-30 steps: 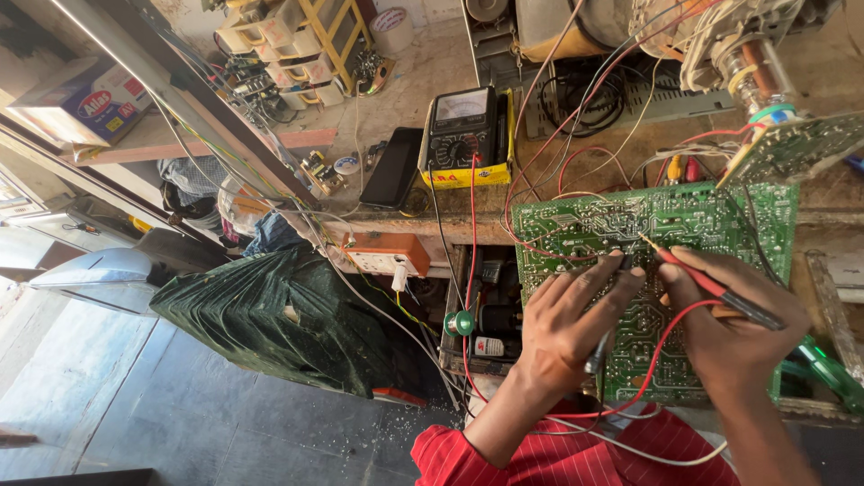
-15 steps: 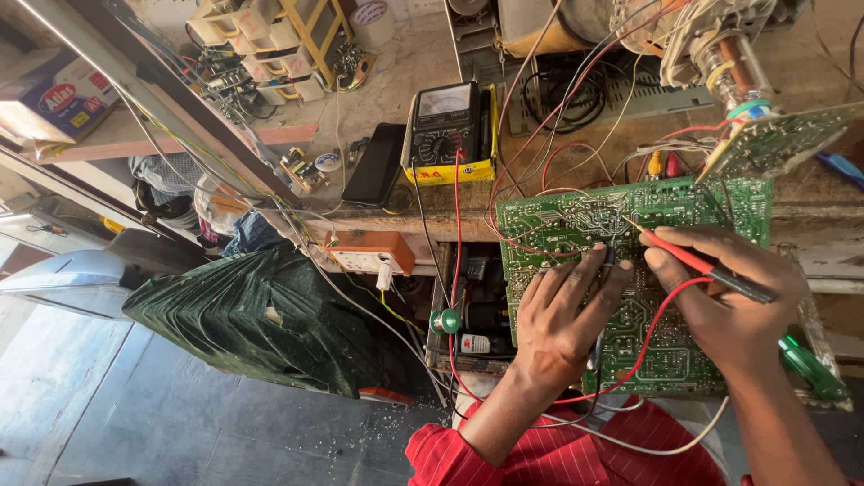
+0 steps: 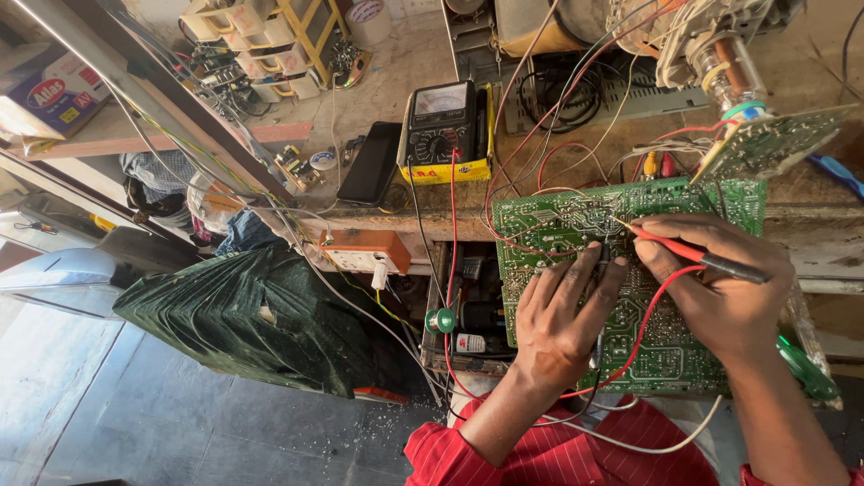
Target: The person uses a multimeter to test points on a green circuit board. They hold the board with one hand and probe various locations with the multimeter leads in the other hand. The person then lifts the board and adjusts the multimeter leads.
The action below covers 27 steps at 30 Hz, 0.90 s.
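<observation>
Probing the green circuit board at the table edge

The green circuit board (image 3: 558, 225) leans against the table (image 3: 387, 220) front, over my lap. My right hand (image 3: 720, 292) is clamped on the red probe (image 3: 693, 256), tip down on the board. My left hand (image 3: 562, 315) lies flat beside it, fingers (image 3: 585, 279) spread, a black probe (image 3: 601, 306) under them. Behind, on the table, sits the yellow-cased multimeter (image 3: 445, 130) beside a black phone (image 3: 371, 164).

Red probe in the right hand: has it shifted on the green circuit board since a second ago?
Cannot tell. The red probe tip sits near the green circuit board's top middle throughout; only the camera shifted.
</observation>
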### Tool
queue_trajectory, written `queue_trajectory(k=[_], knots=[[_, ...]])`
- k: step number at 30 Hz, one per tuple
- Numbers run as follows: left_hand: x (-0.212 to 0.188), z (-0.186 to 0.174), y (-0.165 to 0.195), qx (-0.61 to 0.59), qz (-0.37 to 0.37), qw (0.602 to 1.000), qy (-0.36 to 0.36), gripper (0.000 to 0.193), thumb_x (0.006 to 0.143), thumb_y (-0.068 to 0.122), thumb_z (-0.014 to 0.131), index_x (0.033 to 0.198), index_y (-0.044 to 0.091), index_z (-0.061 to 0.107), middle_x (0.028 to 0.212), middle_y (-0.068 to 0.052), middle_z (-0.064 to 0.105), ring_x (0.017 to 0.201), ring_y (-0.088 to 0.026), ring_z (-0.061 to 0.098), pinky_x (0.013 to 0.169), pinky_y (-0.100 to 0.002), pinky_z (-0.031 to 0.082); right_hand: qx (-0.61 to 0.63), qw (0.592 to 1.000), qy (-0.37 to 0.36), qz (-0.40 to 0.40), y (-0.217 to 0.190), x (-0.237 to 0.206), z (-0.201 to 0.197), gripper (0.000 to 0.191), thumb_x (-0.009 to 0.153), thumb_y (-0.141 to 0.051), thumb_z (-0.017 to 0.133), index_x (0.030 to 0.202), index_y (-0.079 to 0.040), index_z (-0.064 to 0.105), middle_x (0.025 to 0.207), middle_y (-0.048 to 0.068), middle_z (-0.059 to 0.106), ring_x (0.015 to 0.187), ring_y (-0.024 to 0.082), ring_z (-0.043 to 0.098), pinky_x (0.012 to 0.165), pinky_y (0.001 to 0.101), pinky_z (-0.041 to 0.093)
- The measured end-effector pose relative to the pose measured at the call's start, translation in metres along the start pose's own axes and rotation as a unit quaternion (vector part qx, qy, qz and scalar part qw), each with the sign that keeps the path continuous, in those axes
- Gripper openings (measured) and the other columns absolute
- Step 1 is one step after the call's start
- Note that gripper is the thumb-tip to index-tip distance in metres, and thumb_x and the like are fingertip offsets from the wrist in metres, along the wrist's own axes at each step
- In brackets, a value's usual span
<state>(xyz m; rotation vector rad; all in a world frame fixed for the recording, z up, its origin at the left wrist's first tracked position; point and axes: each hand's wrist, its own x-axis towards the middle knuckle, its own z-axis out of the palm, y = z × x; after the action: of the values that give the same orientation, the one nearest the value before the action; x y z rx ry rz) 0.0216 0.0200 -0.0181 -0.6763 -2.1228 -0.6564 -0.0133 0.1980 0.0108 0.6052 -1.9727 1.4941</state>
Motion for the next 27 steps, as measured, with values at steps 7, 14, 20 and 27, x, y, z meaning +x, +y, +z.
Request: queue_trajectory(k=[7,14,20,27], knots=[[0.0024,0.0014,0.0026,0.003,0.001,1.000,0.014,0.049,0.095,0.008,0.066,0.143,0.009,0.062,0.144,-0.019,0.063,0.120,-0.033,0.067,0.101,-0.044,0.055,0.045,0.995,0.007,0.087,0.0067,-0.0013,0.0003,0.017,0.101,-0.002,0.073,0.116,0.004,0.073,0.101,0.011,0.076,0.088,0.009,0.072,0.084,0.0227,0.059],[0.0026,-0.0011,0.0017,-0.009,0.002,1.000,0.007,0.050,0.095,0.007,0.065,0.144,0.009,0.062,0.144,-0.019,0.063,0.118,-0.033,0.068,0.098,-0.043,0.056,0.011,0.994,0.018,0.111,0.0100,-0.0030,-0.0002,0.016,0.103,-0.006,0.074,0.115,0.005,0.074,0.095,0.010,0.076,0.080,0.007,0.069,0.076,0.0208,0.056],[0.0023,0.0000,0.0011,-0.007,0.002,1.000,0.012,0.048,0.097,0.007,0.066,0.145,0.009,0.062,0.144,-0.019,0.063,0.118,-0.033,0.068,0.099,-0.043,0.055,0.022,0.994,0.011,0.105,0.0086,-0.0025,0.0005,0.013,0.103,-0.006,0.074,0.111,0.005,0.075,0.094,0.008,0.076,0.080,0.007,0.069,0.077,0.0208,0.056],[0.0021,0.0013,0.0023,-0.001,-0.002,1.000,0.016,0.049,0.095,0.008,0.065,0.144,0.008,0.062,0.144,-0.018,0.063,0.120,-0.033,0.068,0.100,-0.043,0.055,0.020,0.995,-0.002,0.093,0.0072,-0.0026,-0.0002,0.013,0.102,-0.005,0.074,0.111,0.004,0.074,0.097,0.008,0.076,0.083,0.008,0.070,0.080,0.0215,0.057]])
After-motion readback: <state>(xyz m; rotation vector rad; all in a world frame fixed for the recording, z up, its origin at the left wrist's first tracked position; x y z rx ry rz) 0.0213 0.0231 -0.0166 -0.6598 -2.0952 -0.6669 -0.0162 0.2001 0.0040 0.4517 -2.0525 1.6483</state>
